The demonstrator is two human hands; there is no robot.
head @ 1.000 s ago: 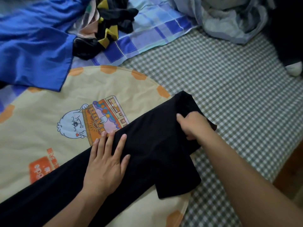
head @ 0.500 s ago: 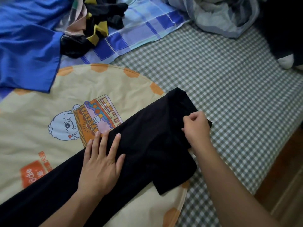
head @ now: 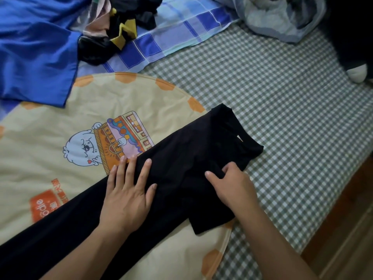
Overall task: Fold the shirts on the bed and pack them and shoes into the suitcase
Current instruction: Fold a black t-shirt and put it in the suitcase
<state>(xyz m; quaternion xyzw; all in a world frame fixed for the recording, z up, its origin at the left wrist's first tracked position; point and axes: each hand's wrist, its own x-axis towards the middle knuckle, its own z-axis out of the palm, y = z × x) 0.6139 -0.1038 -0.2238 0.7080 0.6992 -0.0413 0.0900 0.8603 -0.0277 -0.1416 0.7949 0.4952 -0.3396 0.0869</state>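
A black shirt (head: 187, 154) lies folded into a long strip across the bed, its collar end at the upper right and its sleeve sticking out at the lower right. My left hand (head: 127, 195) presses flat on the middle of the strip, fingers spread. My right hand (head: 232, 184) rests on the sleeve area near the collar end, its fingers curled into the black cloth. A blue shirt (head: 34, 47) lies unfolded at the upper left. No suitcase or shoes are in view.
A cream round cushion with a cartoon print (head: 80, 118) lies under the shirt. A heap of black and yellow clothes (head: 121, 31) sits at the top, on a blue plaid sheet (head: 181, 31). A grey bundle (head: 272, 15) lies top right. The bed's wooden edge (head: 347, 229) runs lower right.
My right hand has slid from the collar end down toward the sleeve, uncovering the neckline. My left hand stays pressed on the strip.
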